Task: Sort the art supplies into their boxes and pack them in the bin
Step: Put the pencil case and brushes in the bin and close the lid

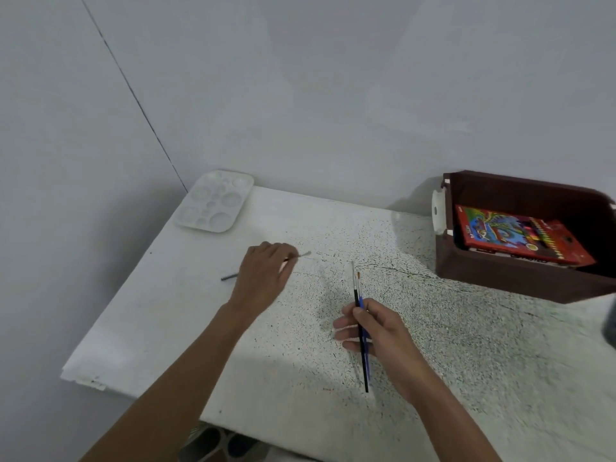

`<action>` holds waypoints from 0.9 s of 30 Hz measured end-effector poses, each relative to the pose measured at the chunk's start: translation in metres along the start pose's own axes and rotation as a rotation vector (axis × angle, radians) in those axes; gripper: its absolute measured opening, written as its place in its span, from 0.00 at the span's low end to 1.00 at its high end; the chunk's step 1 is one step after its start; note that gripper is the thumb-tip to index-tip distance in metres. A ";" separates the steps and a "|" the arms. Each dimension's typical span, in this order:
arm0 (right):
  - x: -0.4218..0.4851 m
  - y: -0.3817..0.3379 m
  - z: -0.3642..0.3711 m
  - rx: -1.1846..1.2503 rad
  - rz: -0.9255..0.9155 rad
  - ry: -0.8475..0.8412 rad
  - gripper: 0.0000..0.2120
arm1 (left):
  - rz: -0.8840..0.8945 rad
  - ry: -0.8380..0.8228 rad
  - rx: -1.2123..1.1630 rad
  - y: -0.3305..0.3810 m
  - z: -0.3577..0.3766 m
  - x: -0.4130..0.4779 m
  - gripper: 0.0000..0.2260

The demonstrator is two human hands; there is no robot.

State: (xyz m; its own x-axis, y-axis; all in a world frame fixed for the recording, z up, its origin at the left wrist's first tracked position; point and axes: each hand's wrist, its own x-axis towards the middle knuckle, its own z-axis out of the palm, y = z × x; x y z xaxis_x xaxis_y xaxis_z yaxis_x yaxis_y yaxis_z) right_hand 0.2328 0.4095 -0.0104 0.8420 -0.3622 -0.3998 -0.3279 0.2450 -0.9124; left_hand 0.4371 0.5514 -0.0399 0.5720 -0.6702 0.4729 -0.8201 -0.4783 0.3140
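My right hand [376, 331] grips a bundle of thin paintbrushes [359, 295], one black and one blue, bristles pointing away from me. My left hand [266, 271] lies over another paintbrush [230, 277] on the white speckled table [466, 345]; its grey handle sticks out to the left and its bristle tip to the right. The fingers are curled onto that brush. A brown bin [506, 278] stands at the right with a red colourful box [520, 236] of art supplies inside it.
A white plastic paint palette [215, 201] lies at the table's far left corner, against the wall. A white latch [439, 210] sits on the bin's left end. The table's near left edge [100, 381] drops off. A dark object [611, 321] shows at the right border.
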 end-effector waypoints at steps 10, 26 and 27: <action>-0.008 0.006 -0.021 0.010 -0.118 0.218 0.12 | -0.425 -0.159 -0.941 0.108 0.000 0.025 0.12; -0.081 0.004 -0.128 0.028 -0.141 0.136 0.12 | -0.378 -0.409 -1.024 0.247 0.029 0.026 0.04; -0.084 0.003 -0.137 0.018 -0.138 0.121 0.12 | -0.363 -0.411 -1.020 0.254 0.031 0.027 0.04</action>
State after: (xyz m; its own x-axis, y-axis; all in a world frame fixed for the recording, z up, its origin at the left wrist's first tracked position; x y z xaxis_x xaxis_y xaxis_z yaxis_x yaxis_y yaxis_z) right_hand 0.1022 0.3180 0.0088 0.8203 -0.4991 -0.2795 -0.2043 0.2007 -0.9581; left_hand 0.2453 0.3941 0.0270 0.5852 -0.8104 -0.0260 -0.1312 -0.1262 0.9833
